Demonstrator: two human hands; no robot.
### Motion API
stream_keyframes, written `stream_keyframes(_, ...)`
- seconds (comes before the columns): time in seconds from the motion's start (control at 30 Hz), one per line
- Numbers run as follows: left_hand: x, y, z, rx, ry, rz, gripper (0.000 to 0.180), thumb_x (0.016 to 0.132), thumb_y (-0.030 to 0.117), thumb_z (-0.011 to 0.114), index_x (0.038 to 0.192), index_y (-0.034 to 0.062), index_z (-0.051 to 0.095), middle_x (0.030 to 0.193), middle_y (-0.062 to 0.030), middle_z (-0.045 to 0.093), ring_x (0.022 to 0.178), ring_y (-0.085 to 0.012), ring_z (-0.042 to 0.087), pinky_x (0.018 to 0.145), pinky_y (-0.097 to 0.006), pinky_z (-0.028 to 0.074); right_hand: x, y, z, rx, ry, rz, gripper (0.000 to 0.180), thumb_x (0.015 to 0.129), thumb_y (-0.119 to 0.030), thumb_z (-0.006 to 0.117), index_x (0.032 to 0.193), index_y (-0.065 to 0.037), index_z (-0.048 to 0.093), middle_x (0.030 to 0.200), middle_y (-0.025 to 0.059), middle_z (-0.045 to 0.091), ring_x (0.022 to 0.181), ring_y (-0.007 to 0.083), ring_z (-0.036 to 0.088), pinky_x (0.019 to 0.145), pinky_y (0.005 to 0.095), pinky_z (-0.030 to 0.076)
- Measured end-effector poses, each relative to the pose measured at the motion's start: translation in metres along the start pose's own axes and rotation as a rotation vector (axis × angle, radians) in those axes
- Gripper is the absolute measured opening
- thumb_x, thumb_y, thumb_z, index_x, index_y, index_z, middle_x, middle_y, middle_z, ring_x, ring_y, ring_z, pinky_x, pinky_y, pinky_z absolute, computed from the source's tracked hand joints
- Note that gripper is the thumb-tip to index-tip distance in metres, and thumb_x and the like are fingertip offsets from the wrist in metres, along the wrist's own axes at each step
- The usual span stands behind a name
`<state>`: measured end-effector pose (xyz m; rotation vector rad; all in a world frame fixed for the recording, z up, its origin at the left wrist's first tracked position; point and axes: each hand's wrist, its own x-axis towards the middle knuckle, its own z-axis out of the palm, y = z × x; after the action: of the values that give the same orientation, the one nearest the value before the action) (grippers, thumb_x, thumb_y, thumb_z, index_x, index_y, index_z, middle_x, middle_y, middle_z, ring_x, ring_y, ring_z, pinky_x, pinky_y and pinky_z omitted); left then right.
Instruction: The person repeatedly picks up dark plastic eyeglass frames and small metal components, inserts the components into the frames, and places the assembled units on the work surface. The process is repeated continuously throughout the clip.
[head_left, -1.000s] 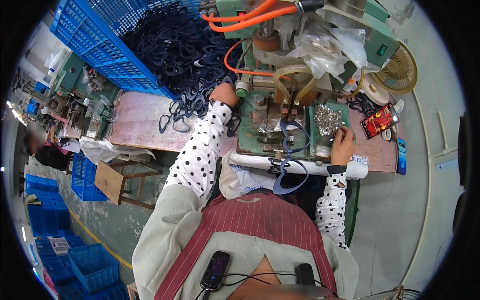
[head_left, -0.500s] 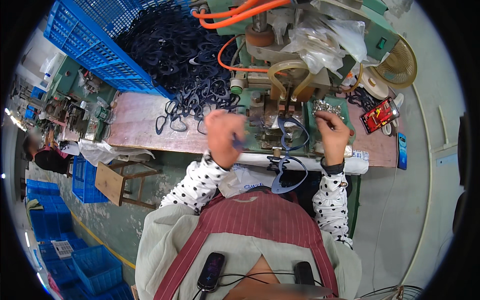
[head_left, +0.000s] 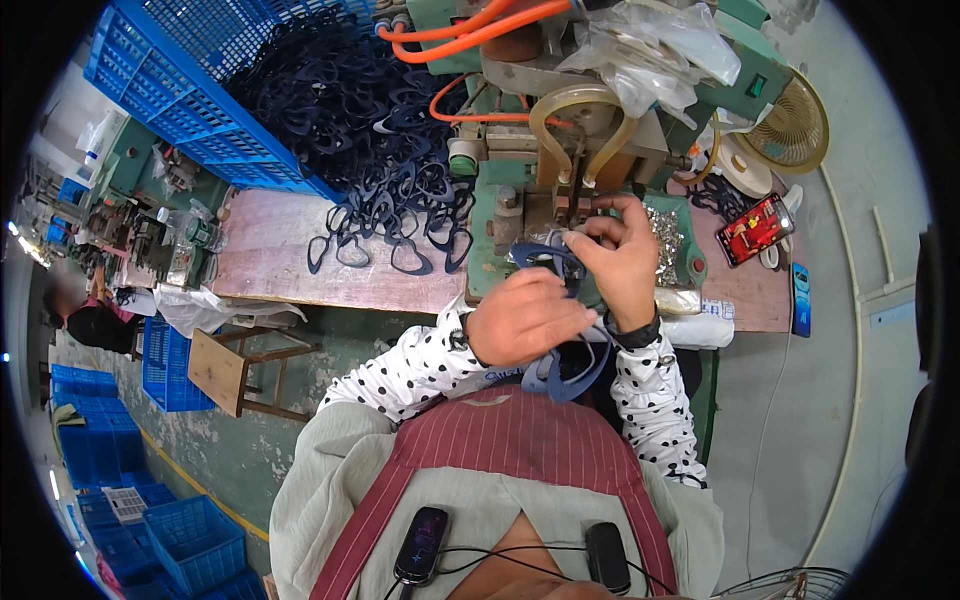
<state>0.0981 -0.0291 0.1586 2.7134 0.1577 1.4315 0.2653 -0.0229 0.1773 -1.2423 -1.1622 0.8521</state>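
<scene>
My left hand (head_left: 528, 318) has its fingers pressed together over dark blue loop-shaped straps. One strap (head_left: 548, 258) runs up to the press head, and other blue loops (head_left: 560, 375) hang below my fingers against the apron. My right hand (head_left: 622, 262) reaches in at the green press machine (head_left: 505, 240), thumb and fingertips close together beside its working point (head_left: 572, 208). Whatever lies between those fingertips is too small or hidden to make out. Right of that hand, small shiny metal pieces (head_left: 665, 240) fill a green tray.
A blue crate (head_left: 200, 100) with a heap of dark blue loops (head_left: 350, 120) stands at the back left; loose loops (head_left: 405, 255) spill onto the table (head_left: 250, 250). Hoses (head_left: 540, 115) arch over the press. Right are two phones (head_left: 757, 232) and a fan (head_left: 790, 120). A wooden stool (head_left: 220, 370) stands left.
My left hand has come rightward to the hanging loops. My right hand has left the tray of metal pieces and moved left to the press head. The strap at the press has shifted.
</scene>
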Motion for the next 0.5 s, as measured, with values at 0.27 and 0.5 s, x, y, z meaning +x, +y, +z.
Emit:
stream_keyframes(0.27,0.01,-0.002,-0.012,-0.042,-0.033,0.156,0.023,0.08,0.003,0.061,0.102,0.0005,0.067,0.096,-0.0124,0.068,0.08,-0.0254,0.064,0.082,-0.04,0.051,0.002,0.005,0.007,0.173,0.008,-0.013,0.049,0.073,-0.001,0.074,0.114,0.002,0.046,0.08,0.0077,0.067,0.07,0.0082,0.059,0.062,0.022,0.046)
stream_keyframes(0.5,0.052,-0.026,-0.059,-0.442,0.554,-0.827,0.021,0.097,0.006,0.049,0.111,-0.0063,0.06,0.09,-0.0154,0.068,0.077,-0.0199,0.068,0.073,-0.029,0.053,0.0,0.005,0.006,0.144,0.006,0.014,0.052,0.074,0.001,0.073,0.117,0.004,0.044,0.081,0.0073,0.066,0.072,0.0082,0.058,0.064,0.0221,0.047)
